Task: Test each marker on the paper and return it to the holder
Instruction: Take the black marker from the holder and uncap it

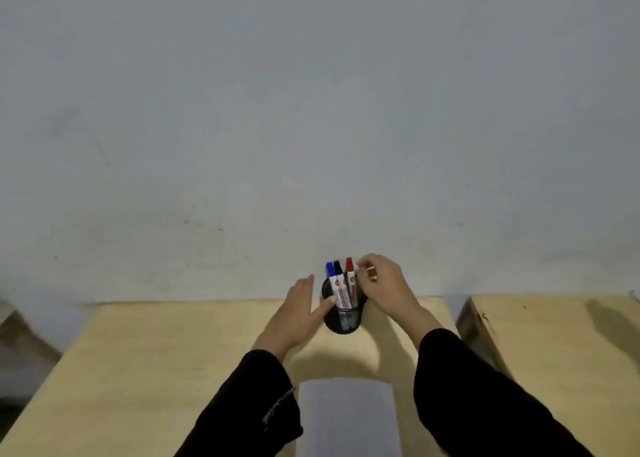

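So all three markers are sitting in the holder point(343, 309) right now: the blue marker point(331, 276), the black marker point(338, 274) and the red marker point(350, 276), caps on, standing up and leaning a bit toward the wall. The holder is a dark round cup that looks like mesh or see-through plastic, since you can make out the marker barrels through its side, and it stands at the far edge of the table point(173, 352), almost against the wall point(311, 110). The markers are the usual chunky whiteboard kind, with white barrels, printed labels and coloured caps. The right hand point(384, 283) is up beside the red marker with its fingertips pinched near the cap, but whether it's actually gripping the marker or just touching it, I can't tell. The left hand point(298, 314) is open, fingers spread, with a fingertip resting against the holder's side as if to steady it. The paper point(346, 418) lies flat near the front of the table between the two black sleeves — plain white, smooth, and no marks on it that I can see. So my guess is nothing's been tested yet and all three are left to do. The table is pale wood with a matte grain — there's a second table point(554, 345) just to the right with a gap between.
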### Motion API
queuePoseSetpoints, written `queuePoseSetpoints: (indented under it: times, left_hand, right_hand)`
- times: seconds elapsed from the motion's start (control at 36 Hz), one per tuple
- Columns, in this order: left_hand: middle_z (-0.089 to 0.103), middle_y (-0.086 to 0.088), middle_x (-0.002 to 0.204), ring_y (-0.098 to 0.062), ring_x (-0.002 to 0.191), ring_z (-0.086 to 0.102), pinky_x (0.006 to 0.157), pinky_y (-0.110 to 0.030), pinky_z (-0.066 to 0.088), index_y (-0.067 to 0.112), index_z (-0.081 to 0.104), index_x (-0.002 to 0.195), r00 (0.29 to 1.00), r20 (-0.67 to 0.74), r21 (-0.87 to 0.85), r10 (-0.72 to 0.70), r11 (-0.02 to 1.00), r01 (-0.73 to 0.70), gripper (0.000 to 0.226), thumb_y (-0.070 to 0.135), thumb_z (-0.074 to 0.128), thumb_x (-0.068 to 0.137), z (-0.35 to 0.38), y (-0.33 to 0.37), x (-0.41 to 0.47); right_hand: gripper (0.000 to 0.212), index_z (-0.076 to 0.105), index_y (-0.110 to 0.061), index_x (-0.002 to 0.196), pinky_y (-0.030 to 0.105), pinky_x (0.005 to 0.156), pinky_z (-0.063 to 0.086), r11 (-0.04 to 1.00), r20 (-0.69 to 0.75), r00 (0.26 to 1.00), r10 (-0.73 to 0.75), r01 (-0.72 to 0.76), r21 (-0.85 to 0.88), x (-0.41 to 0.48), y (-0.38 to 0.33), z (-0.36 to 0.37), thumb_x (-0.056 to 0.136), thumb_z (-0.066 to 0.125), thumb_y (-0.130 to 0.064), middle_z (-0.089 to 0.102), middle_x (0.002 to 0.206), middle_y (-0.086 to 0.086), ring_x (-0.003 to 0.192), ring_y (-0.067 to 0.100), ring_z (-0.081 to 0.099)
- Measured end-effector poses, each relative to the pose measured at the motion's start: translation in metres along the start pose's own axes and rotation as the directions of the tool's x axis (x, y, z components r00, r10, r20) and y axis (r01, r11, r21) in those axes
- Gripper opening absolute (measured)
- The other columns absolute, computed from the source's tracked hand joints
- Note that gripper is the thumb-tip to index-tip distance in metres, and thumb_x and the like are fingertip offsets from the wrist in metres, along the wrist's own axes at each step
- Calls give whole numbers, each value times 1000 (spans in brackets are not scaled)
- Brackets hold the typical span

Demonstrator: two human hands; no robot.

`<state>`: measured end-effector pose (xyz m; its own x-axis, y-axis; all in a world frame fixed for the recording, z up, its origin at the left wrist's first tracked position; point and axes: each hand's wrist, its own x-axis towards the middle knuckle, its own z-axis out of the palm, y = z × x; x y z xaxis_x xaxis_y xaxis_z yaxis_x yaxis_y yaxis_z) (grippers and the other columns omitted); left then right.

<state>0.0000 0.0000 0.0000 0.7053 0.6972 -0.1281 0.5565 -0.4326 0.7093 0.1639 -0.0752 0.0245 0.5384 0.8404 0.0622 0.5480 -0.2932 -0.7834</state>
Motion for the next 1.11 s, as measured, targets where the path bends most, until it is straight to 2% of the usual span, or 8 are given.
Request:
queuePoseSetpoints:
  times: [0.08,0.17,0.31,0.39,0.58,0.75,0.92,1.11]
  left_hand:
    - [42,1,138,-15,133,36,99,-24,30,24,33,141,999,8,-101,37,994,-36,59,50,50,90,26,-19,11]
    - [47,7,132,-7,128,41,103,-27,34,36,39,135,999,-9,-244,48,969,-49,55,52,56,85,47,-34,19]
    - [49,9,134,-3,126,45,106,-28,38,36,38,135,994,-36,-359,107,927,-113,65,51,64,77,68,-50,35]
    - [53,12,130,1,120,51,102,-27,43,37,41,132,989,-80,-389,122,910,-144,58,44,66,80,73,-53,39]
    - [57,8,123,13,105,55,80,-3,44,28,48,126,965,-139,-393,222,882,-260,44,26,66,85,72,-61,41]
    - [57,7,125,8,106,57,82,-17,52,30,46,129,948,-152,-461,281,828,-320,48,30,66,86,77,-64,40]
    - [53,-1,124,11,99,56,73,-4,46,25,44,132,932,-187,-426,310,830,-362,51,29,65,86,80,-72,47]
    - [51,-1,119,2,103,53,81,-19,50,29,46,129,936,-186,-430,300,832,-352,48,31,65,85,81,-77,52]
  right_hand:
    - [27,61,-6,113,21,83,44,1000,-23,999,26,-25,17,8,13,21,88,51,-5,60,115,11,91,16,57]
    - [29,62,-8,115,20,86,44,999,-68,997,-40,39,-13,12,24,38,87,54,-5,61,113,9,91,14,57]
    - [14,62,-10,97,31,79,52,979,-184,963,-198,185,-82,12,34,57,83,60,-9,53,96,3,83,20,60]
    - [9,61,-10,90,33,74,52,970,-186,954,-237,221,-104,12,34,65,80,62,-10,58,89,5,78,19,58]
    - [16,69,-8,97,31,79,54,969,-181,957,-227,202,-146,15,31,68,84,59,-12,68,95,8,81,19,63]
    - [21,71,-9,101,38,79,56,960,-202,955,-216,171,-221,7,28,73,86,59,-17,71,97,10,86,25,66]
    - [18,70,-8,94,34,73,55,960,-225,960,-165,104,-259,1,25,74,86,61,-21,70,91,10,83,25,65]
    - [43,53,-15,126,27,82,46,941,-64,959,-277,258,-218,9,25,68,84,61,-15,59,102,4,90,19,56]
